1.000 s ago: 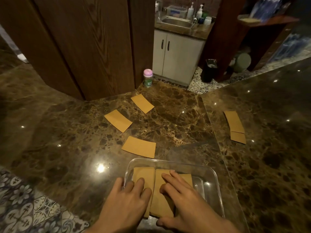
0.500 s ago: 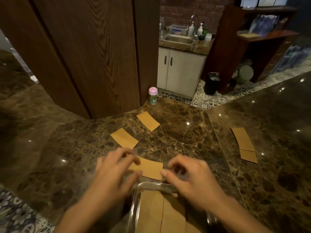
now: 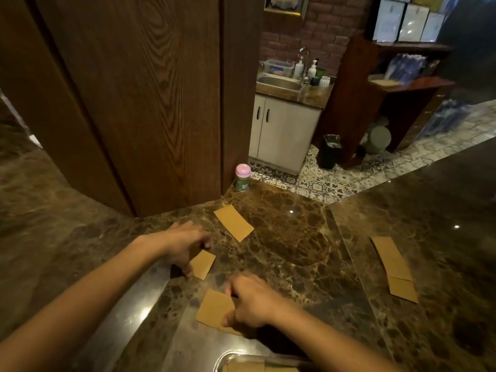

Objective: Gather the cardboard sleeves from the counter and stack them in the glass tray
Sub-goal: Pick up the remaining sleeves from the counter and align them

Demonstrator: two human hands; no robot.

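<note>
- The left hand point(image 3: 185, 245) is stretched forward over the marble desk point(image 3: 295, 253), fingers curled down onto the left end of a cardboard sleeve point(image 3: 202, 264) lying flat there; thumb and fingers bracket that end, but it is blurred and I cannot tell whether they have closed on it.
- The right hand point(image 3: 252, 302) sits nearer the body, its thumb and fingers pinching the right edge of a second sleeve point(image 3: 213, 308). That sleeve lies flat or nearly flat on the desk, just beyond the tray.
- A third sleeve point(image 3: 233, 222) lies alone farther back, apart from both hands, angled towards the wooden pillar point(image 3: 150, 103).
- Two more sleeves point(image 3: 393, 267) lie on the right-hand slab of the desk, well apart from the hands, the farther one overlapping the nearer one.
- The glass tray point(image 3: 222, 358) shows only as its rounded far-left corner at the bottom edge. Tan cardboard point(image 3: 244, 367) is visible inside it, though how many pieces I cannot tell.
- A small jar point(image 3: 243, 178) with a pink lid stands upright at the far edge of the desk, beside the pillar's base.
- Beyond the desk are a patterned tile floor point(image 3: 335, 183), a white cabinet point(image 3: 281, 132) with a steel sink point(image 3: 280, 83) on top, and a black bin point(image 3: 328, 151).
</note>
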